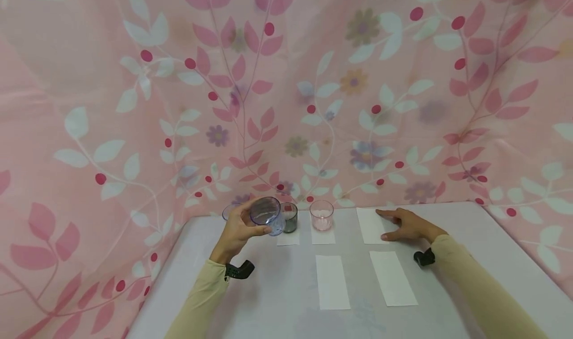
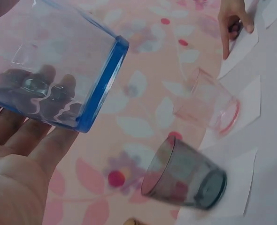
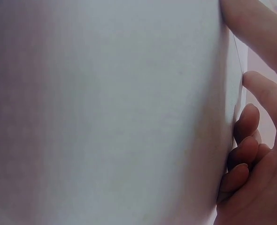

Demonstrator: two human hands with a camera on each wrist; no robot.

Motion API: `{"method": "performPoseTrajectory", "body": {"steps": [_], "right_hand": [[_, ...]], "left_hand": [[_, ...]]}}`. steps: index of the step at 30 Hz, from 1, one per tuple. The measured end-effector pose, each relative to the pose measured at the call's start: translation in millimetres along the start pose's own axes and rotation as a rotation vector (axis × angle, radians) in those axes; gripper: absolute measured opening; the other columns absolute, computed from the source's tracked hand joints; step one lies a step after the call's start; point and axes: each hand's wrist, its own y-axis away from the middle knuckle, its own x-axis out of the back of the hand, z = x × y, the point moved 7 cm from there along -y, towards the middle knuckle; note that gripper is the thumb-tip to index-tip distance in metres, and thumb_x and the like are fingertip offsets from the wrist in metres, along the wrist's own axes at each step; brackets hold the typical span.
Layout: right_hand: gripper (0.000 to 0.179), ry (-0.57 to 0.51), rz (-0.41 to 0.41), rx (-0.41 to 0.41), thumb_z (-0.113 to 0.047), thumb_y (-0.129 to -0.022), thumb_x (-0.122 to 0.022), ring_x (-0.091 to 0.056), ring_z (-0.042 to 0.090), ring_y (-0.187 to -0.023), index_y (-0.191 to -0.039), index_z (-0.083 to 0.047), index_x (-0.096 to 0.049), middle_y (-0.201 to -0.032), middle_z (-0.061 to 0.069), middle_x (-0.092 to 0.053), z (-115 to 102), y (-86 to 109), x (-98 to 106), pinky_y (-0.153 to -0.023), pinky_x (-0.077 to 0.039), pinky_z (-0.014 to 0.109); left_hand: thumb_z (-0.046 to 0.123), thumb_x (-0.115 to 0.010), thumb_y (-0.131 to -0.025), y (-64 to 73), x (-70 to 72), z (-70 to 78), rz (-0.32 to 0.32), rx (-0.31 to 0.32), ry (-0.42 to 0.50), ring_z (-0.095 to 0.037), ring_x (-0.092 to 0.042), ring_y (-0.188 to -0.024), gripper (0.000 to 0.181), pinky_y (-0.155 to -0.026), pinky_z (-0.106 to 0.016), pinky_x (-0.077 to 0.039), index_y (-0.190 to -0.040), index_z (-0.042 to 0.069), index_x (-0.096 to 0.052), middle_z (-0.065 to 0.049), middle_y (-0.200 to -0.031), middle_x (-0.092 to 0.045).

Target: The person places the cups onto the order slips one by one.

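My left hand [image 1: 236,232] holds a clear blue-tinted glass [image 1: 277,223] up over the table, tilted, with fingers and thumb round its side. In the left wrist view the glass's thick blue base [image 2: 101,89] faces right. Right behind it stands a dark grey glass [image 1: 292,222] on a white paper, and to the right a pink glass [image 1: 322,220] on another. My right hand [image 1: 412,225] rests on a white paper strip [image 1: 370,227] at the back right, index finger and thumb spread apart along it, the other fingers bent under.
Partly hidden behind my left hand is another clear, bluish rim [image 1: 227,211]. Two more white paper strips lie nearer, one in the middle [image 1: 333,284] and one to its right [image 1: 394,279]. A floral pink curtain [image 1: 286,105] hangs behind the white table [image 1: 268,299].
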Motion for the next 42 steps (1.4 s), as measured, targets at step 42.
{"method": "performPoseTrajectory", "body": {"steps": [42], "right_hand": [[0.095,0.007,0.013,-0.024,-0.049,-0.082,-0.09,-0.042,0.021,-0.09,-0.16,-0.015,-0.049,-0.095,0.007,-0.047,8,-5.8,-1,-0.08,-0.039,0.037]], "left_hand": [[-0.004,-0.083,-0.087,-115.6,-158.6,-62.3,-0.197,0.049,0.003,-0.044,-0.06,-0.136,0.069,-0.114,-0.054,-0.052,-0.149,0.008,-0.057,-0.027,-0.148,-0.059]]}}
